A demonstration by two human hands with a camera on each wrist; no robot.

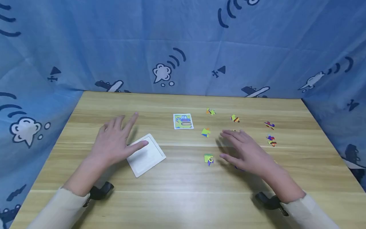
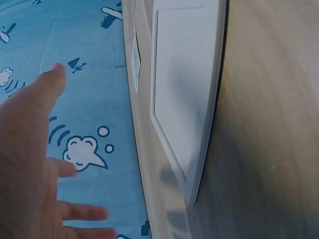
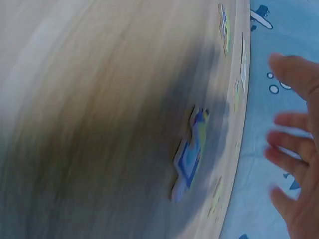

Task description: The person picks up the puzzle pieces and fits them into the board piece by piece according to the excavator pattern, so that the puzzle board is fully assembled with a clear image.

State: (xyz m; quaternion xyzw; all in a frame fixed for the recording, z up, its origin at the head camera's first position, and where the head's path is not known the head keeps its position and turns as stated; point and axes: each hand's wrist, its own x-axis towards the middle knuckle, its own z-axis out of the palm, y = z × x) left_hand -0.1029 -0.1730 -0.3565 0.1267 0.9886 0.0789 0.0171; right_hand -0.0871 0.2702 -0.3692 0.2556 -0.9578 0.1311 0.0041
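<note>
My left hand [image 1: 114, 144] is spread, fingers apart, over the left edge of a white square puzzle tray [image 1: 151, 159]. In the left wrist view a gap shows between this hand [image 2: 30, 144] and the tray [image 2: 184, 84], which has a raised rim and lies flat. My right hand [image 1: 250, 154] hovers with loosely extended fingers above several jigsaw pieces and holds nothing. One blue and yellow-green jigsaw piece [image 3: 191, 154] lies below it in the right wrist view; in the head view the hand mostly covers it. Left of that hand lies a green and purple jigsaw piece [image 1: 208, 159].
A small picture card [image 1: 183, 121] with a digger on it lies mid-table. Further jigsaw pieces lie scattered to its right, among them a green one [image 1: 205, 132] and a red and purple one [image 1: 269, 125]. A blue patterned curtain [image 1: 183, 47] hangs behind the wooden table [image 1: 183, 203].
</note>
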